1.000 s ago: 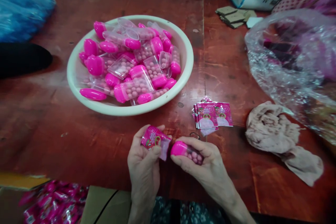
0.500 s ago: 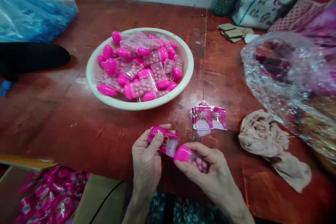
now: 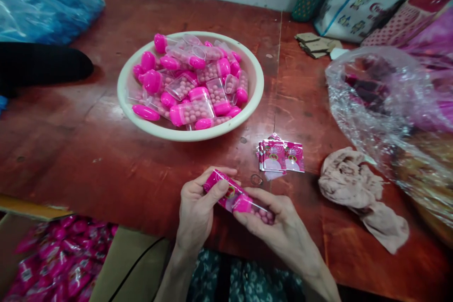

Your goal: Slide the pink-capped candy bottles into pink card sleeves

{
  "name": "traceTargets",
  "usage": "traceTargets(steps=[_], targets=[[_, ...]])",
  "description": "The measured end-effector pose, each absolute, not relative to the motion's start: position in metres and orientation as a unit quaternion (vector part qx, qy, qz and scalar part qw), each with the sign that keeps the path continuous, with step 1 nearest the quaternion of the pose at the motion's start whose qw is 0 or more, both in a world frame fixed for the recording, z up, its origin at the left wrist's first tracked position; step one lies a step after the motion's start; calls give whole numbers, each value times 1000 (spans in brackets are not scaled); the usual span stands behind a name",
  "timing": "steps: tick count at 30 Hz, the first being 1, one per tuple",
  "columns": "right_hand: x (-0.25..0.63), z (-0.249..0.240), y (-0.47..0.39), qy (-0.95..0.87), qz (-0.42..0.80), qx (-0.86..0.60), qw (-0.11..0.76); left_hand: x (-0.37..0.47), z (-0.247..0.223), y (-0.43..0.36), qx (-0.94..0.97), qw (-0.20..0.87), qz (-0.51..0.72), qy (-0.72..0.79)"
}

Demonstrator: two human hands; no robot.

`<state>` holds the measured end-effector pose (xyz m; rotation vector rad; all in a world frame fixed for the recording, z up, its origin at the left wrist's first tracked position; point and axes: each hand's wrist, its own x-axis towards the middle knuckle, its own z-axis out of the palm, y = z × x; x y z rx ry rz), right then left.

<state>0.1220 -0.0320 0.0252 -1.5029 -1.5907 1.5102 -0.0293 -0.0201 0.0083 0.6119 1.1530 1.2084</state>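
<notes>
My left hand (image 3: 198,207) grips a pink printed plastic sleeve (image 3: 222,188) by its closed end, thumb on top. My right hand (image 3: 279,226) holds a clear candy container with a pink cap (image 3: 253,207), full of small pink balls. The cap end sits inside the sleeve's open mouth. Both hands are near the front edge of the red wooden table (image 3: 88,160). A short stack of flat pink sleeves (image 3: 281,156) lies just beyond my right hand. A cream bowl (image 3: 255,99) heaped with more pink-capped containers stands further back.
A crumpled beige cloth (image 3: 354,184) lies at the right, with a clear plastic bag (image 3: 392,113) behind it. A blue plastic bag (image 3: 38,4) and a dark object (image 3: 38,63) are at the far left. A cardboard box with pink wrapped packs (image 3: 60,264) sits below the table's front edge.
My hands have come together: the container's pink cap, apart from the sleeve before, now sits inside the sleeve's open end. The view has shifted slightly.
</notes>
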Motion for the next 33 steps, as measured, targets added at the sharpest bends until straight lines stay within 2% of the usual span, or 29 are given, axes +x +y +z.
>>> traceTargets(steps=[3,6,8,10,16,20,25,33], targets=[[129,20,-28,-586,517,-578,235,-34,5,-17,232,618,546,516],[132,13,-26,-635,415,-608,232,-38,3,-15,178,622,556,522],[128,11,-26,-656,330,-624,267,-39,3,-14,158,622,559,525],[119,14,-28,-644,301,-626,320,-38,4,-15,150,620,564,524],[94,22,-32,-594,421,-569,382,-32,9,-20,168,618,573,511],[89,19,-33,-570,412,-585,405,-30,7,-23,186,605,576,516],[86,15,-35,-593,324,-603,425,-30,4,-23,233,619,555,506],[85,11,-35,-554,408,-585,429,-36,0,-22,157,734,505,426]])
